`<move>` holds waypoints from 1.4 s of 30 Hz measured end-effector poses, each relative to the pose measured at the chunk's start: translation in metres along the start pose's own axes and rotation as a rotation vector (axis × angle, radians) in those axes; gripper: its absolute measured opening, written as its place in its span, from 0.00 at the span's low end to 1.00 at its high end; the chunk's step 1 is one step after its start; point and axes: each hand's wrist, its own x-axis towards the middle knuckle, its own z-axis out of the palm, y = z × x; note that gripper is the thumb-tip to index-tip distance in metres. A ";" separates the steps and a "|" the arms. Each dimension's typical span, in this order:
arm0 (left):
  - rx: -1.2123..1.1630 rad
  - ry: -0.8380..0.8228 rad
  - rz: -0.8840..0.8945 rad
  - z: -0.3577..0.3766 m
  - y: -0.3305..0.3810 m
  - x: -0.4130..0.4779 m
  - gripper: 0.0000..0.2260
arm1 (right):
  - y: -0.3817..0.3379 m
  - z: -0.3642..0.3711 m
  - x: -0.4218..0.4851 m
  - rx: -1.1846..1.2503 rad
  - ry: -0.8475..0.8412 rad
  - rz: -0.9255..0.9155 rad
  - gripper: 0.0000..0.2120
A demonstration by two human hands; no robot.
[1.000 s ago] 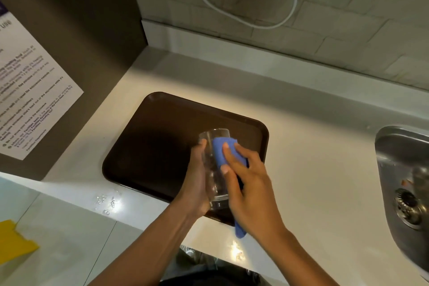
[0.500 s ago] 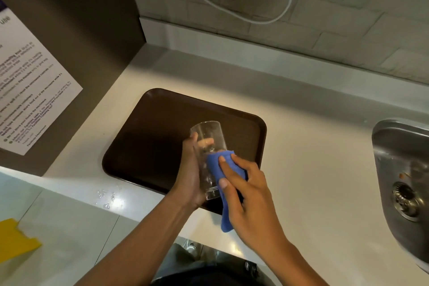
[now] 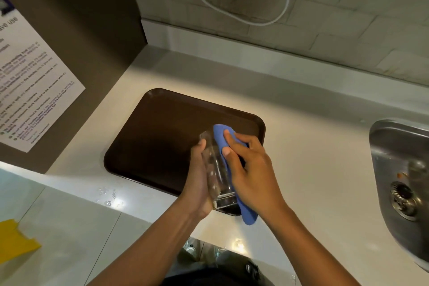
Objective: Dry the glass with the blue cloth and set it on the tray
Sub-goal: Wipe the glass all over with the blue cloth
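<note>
The left hand (image 3: 197, 183) is wrapped around the glass (image 3: 217, 169), holding it tilted above the brown tray's (image 3: 151, 137) near right corner. The right hand (image 3: 250, 169) presses the blue cloth (image 3: 220, 137) against the glass — the cloth seems to cover its rim — fingers closed on it.

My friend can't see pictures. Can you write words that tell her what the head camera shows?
A person's left hand holds a clear glass while the right hand rubs it with a blue cloth, above a brown tray on a white counter. A metal sink sits at the right.
</note>
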 end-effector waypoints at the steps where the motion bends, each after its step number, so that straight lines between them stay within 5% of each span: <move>1: 0.007 0.011 0.014 -0.002 0.001 0.001 0.28 | -0.001 0.001 -0.004 -0.003 -0.004 -0.008 0.20; 5: 0.070 0.080 0.056 -0.013 0.008 0.001 0.33 | 0.001 0.007 -0.050 0.085 -0.056 -0.109 0.17; 10: 0.060 -0.013 0.030 0.004 -0.003 -0.011 0.27 | -0.007 0.001 -0.002 0.014 0.047 0.018 0.20; 16: 0.088 0.021 0.058 -0.001 0.017 -0.004 0.30 | -0.014 0.001 -0.031 -0.039 0.038 -0.190 0.27; 21: 0.090 0.005 0.046 0.004 0.000 -0.010 0.28 | -0.009 -0.006 0.009 -0.085 0.075 -0.055 0.18; 42: 0.061 0.084 0.028 0.001 0.017 0.014 0.33 | -0.013 -0.010 -0.028 -0.058 0.047 -0.133 0.18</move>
